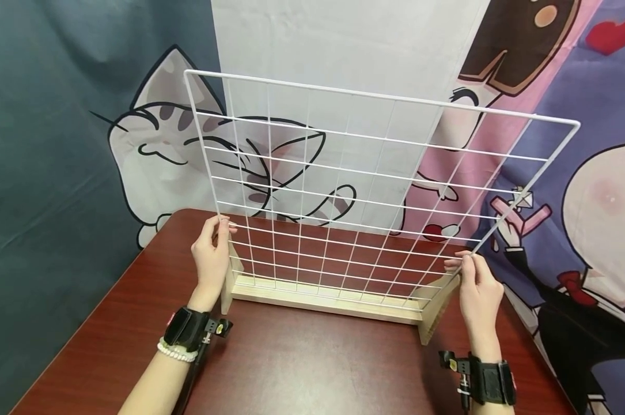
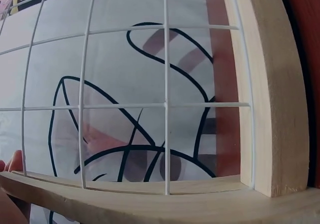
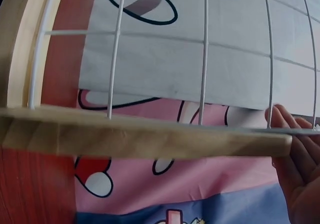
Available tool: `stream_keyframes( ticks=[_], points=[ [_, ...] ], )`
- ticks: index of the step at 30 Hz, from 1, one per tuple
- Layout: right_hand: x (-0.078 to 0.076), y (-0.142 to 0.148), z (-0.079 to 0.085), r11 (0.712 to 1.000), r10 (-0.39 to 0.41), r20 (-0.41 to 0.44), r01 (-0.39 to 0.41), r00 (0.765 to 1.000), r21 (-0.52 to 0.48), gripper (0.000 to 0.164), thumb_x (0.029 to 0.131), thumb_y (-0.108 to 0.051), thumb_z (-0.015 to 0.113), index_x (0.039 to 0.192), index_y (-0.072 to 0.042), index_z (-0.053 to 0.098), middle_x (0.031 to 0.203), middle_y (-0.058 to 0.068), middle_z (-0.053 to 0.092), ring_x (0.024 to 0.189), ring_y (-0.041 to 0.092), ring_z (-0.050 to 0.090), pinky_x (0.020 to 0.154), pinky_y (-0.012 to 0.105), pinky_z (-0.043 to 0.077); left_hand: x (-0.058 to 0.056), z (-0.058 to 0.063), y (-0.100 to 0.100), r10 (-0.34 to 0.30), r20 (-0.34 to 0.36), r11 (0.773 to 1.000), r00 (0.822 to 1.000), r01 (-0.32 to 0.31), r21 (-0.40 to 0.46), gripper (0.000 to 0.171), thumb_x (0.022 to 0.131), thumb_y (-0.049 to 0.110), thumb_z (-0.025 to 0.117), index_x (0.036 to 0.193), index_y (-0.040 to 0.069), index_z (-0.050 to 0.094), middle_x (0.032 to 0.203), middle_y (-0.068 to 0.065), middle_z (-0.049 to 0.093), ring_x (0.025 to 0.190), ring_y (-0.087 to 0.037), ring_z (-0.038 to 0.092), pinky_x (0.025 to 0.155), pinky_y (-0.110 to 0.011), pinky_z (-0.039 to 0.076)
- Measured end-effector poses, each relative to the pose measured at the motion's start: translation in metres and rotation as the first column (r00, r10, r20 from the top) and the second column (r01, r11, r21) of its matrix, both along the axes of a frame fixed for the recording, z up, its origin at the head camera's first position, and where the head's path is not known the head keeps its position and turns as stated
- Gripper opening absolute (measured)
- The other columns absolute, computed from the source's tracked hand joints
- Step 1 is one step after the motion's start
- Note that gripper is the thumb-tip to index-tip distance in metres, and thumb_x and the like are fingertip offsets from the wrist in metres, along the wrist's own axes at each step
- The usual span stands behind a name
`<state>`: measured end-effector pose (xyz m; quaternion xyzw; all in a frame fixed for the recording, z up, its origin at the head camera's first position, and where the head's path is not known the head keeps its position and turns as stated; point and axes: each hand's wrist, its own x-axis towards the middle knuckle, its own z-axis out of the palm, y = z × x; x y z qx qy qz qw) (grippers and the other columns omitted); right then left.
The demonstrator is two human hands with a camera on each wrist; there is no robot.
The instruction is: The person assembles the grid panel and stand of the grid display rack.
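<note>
A white wire grid panel (image 1: 347, 204) stands upright, its lower end in a pale wooden base (image 1: 328, 300) with a side board at each end. My left hand (image 1: 211, 248) pinches the panel's left edge wire just above the left side board (image 2: 287, 89). On the opposite edge, my right hand (image 1: 479, 291) grips the right wire near the top of the right side board (image 3: 165, 139). In the right wrist view its fingers wrap behind the mesh. Only a bit of the left hand shows in the left wrist view, by the board's end.
The base rests on a dark red-brown table (image 1: 312, 369). Behind it hangs a cloth backdrop (image 1: 353, 46) with cartoon animals, close to the table's back edge. A wrist camera (image 1: 219, 328) is strapped to the left wrist, another (image 1: 449, 362) to the right.
</note>
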<state>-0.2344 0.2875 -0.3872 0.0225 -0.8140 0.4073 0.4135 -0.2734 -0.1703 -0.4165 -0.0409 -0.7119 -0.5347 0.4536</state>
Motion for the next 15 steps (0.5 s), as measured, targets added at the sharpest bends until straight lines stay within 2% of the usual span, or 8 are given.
stream_keyframes(
  ticks=[5, 8, 11, 13, 15],
  points=[
    [-0.006, -0.004, -0.002, 0.998, -0.045, -0.04, 0.044, 0.998, -0.041, 0.022, 0.098, -0.019, 0.058, 0.094, -0.001, 0.07, 0.077, -0.044, 0.059, 0.07, -0.023, 0.058, 0.059, 0.005, 0.034, 0.0, 0.0, -0.001, 0.008, 0.017, 1.0, 1.0, -0.008, 0.002, 0.017, 0.099, 0.014, 0.055, 0.105, 0.005, 0.068, 0.087, -0.018, 0.072, 0.081, 0.0, 0.067, 0.067, -0.008, 0.043],
    [-0.011, -0.004, -0.004, 0.994, -0.037, -0.043, 0.033, 0.998, -0.1, 0.022, 0.096, -0.019, 0.06, 0.094, 0.001, 0.069, 0.075, -0.041, 0.061, 0.068, -0.021, 0.06, 0.065, 0.004, 0.039, -0.003, 0.003, -0.001, 0.004, 0.033, 1.0, 0.999, -0.004, -0.005, 0.018, 0.099, 0.014, 0.054, 0.105, 0.005, 0.068, 0.087, -0.019, 0.072, 0.08, 0.002, 0.066, 0.065, -0.008, 0.041],
    [-0.015, -0.005, -0.006, 0.985, -0.016, -0.046, 0.008, 0.999, -0.172, 0.024, 0.095, -0.018, 0.062, 0.095, 0.005, 0.068, 0.073, -0.036, 0.064, 0.067, -0.016, 0.062, 0.068, 0.005, 0.042, 0.0, 0.013, 0.003, 0.011, 0.05, 1.0, 0.999, -0.01, -0.028, 0.019, 0.1, 0.012, 0.052, 0.104, 0.001, 0.067, 0.086, -0.021, 0.072, 0.08, -0.007, 0.068, 0.064, -0.008, 0.039],
    [-0.016, -0.006, -0.008, 0.978, -0.007, -0.055, -0.005, 0.998, -0.21, 0.025, 0.095, -0.018, 0.061, 0.094, 0.006, 0.068, 0.072, -0.033, 0.064, 0.066, -0.014, 0.063, 0.068, 0.006, 0.045, 0.005, 0.021, 0.006, 0.019, 0.054, 0.999, 0.998, -0.016, -0.042, 0.019, 0.1, 0.01, 0.052, 0.103, -0.002, 0.067, 0.085, -0.022, 0.072, 0.079, -0.019, 0.069, 0.065, -0.007, 0.039],
    [-0.017, -0.007, -0.01, 0.972, -0.006, -0.06, -0.008, 0.998, -0.234, 0.026, 0.096, -0.018, 0.061, 0.094, 0.006, 0.069, 0.071, -0.032, 0.065, 0.065, -0.011, 0.064, 0.067, 0.007, 0.045, 0.004, 0.021, 0.006, 0.022, 0.057, 0.999, 0.998, -0.019, -0.046, 0.019, 0.099, 0.01, 0.052, 0.102, -0.002, 0.067, 0.084, -0.021, 0.072, 0.079, -0.028, 0.069, 0.065, -0.007, 0.039]
  ],
)
